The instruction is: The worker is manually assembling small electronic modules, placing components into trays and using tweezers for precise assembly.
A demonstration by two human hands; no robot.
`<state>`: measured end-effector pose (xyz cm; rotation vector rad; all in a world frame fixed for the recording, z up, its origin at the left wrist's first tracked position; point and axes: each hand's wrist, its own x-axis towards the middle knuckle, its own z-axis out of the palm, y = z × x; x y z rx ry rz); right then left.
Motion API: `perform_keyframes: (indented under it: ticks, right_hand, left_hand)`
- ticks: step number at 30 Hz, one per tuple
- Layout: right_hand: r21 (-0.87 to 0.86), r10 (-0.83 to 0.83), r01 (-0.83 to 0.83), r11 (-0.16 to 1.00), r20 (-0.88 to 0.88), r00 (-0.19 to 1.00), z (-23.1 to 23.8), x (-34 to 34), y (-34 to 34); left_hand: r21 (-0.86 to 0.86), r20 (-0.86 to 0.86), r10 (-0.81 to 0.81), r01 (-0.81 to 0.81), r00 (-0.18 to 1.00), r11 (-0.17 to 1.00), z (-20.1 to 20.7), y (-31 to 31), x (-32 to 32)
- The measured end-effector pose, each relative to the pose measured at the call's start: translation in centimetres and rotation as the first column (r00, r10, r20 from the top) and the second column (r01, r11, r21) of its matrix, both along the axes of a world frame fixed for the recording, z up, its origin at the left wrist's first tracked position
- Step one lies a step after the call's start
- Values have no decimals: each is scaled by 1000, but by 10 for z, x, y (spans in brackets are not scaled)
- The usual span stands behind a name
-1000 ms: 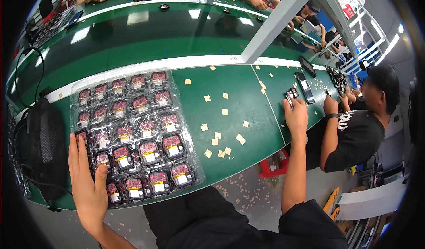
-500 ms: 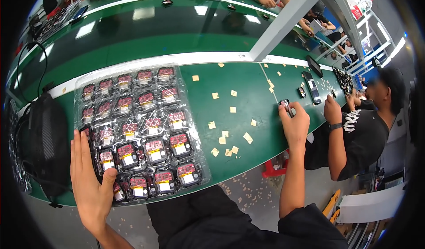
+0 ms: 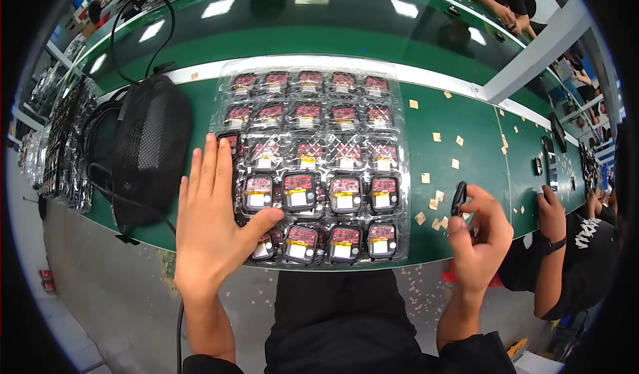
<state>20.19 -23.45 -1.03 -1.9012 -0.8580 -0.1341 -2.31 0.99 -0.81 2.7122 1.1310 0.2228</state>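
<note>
My left hand lies flat, fingers stretched, over the left edge of a clear plastic blister tray. Rows of small black rounded-square device housings fill the tray, showing red circuit boards, yellow tape and white blocks; my left hand hides some of them. To the right of the tray, my right hand pinches a black device housing between thumb and fingers, above the green bench. It is held edge-on, so its inside does not show.
Small cream paper squares are scattered over the bench. A black mesh bag with cables stands left of the tray. At right sits a co-worker, near a black box. A grey post rises at back right.
The view has swung left. My right hand has come back from near the co-worker toward the tray, its housing now turned edge-on. My left hand stays at the tray's left edge.
</note>
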Motion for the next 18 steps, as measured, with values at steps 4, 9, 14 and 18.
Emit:
perform_keyframes:
  ticks: [4, 9, 14, 18]
  right_hand:
    - [-28, 187, -186, 982, 14, 982, 11, -29, 11]
    - [-45, 352, -353, 935, -12, 936, 16, -49, 24]
    - [-23, 407, -407, 913, 2, 913, 12, -53, 29]
    - [-36, 464, -462, 886, 83, 882, 12, -53, 34]
  left_hand:
    - [-9, -51, 9, -9, 999, 1000, 0, 0, -1]
    - [-26, -53, -9, 8, 999, 1000, 3, 1, -2]
    - [-65, 25, -15, 16, 1000, 998, -1, 3, -4]
    - [-46, 182, -32, 41, 983, 998, -5, 7, -12]
